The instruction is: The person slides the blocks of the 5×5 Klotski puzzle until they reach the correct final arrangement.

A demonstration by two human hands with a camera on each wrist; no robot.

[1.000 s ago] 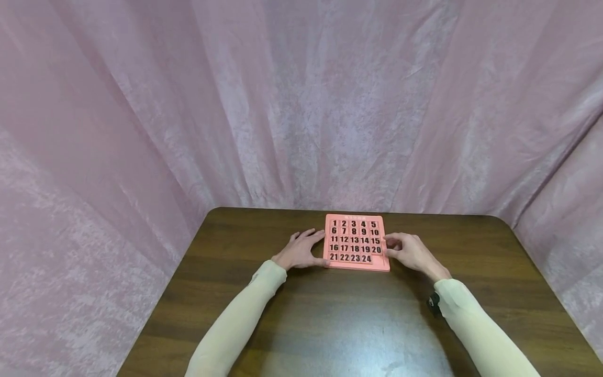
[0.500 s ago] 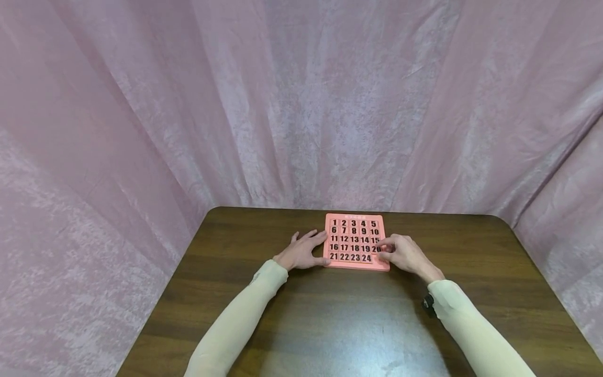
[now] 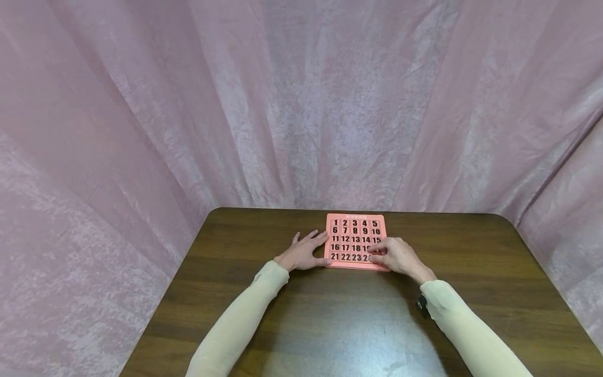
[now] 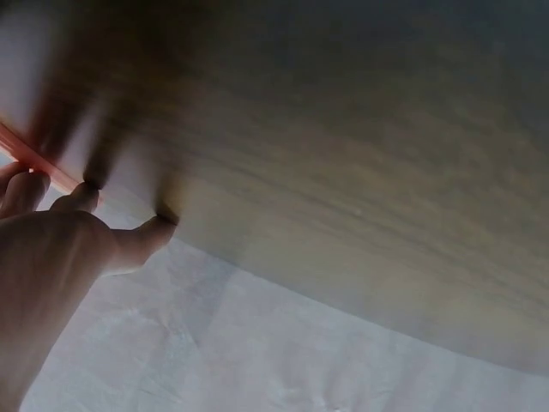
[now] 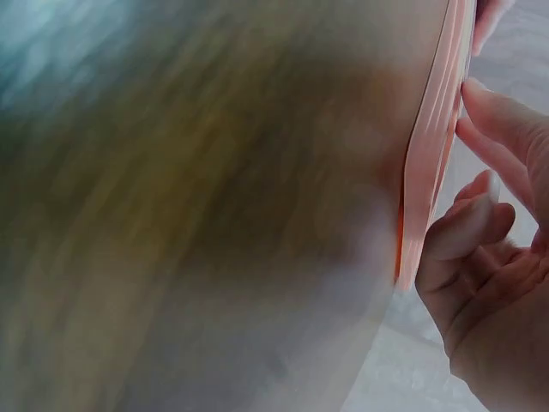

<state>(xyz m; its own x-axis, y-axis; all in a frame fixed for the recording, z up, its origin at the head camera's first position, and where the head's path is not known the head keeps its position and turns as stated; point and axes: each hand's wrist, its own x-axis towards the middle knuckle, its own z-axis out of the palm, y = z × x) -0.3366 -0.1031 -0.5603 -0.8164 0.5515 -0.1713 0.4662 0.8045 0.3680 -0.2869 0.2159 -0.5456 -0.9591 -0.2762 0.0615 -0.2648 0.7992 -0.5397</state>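
A pink number-slide puzzle board (image 3: 350, 265) lies flat at the back of the table, its tiles in numbered rows from 1 upward. Along its left edge my left hand (image 3: 303, 254) rests with fingers spread, the thumb at the near left corner. My right hand (image 3: 400, 256) reaches over the lower right part, thumb near tile 24 (image 3: 365, 257) and forefinger near tile 19. It hides tile 20 and the corner beside it. In the right wrist view, thumb and forefinger touch the top of the board (image 5: 422, 189), while the other fingers bend in beside its edge.
The brown wooden table (image 3: 330, 319) extends in front and to both sides. Pink curtains (image 3: 301, 104) hang right behind its far edge and at the sides. A dark round item (image 3: 422, 306) sits at the right wrist.
My right hand has moved left from the board's right edge onto the tiles, toward 19 and 24. My left hand stays at the left edge.
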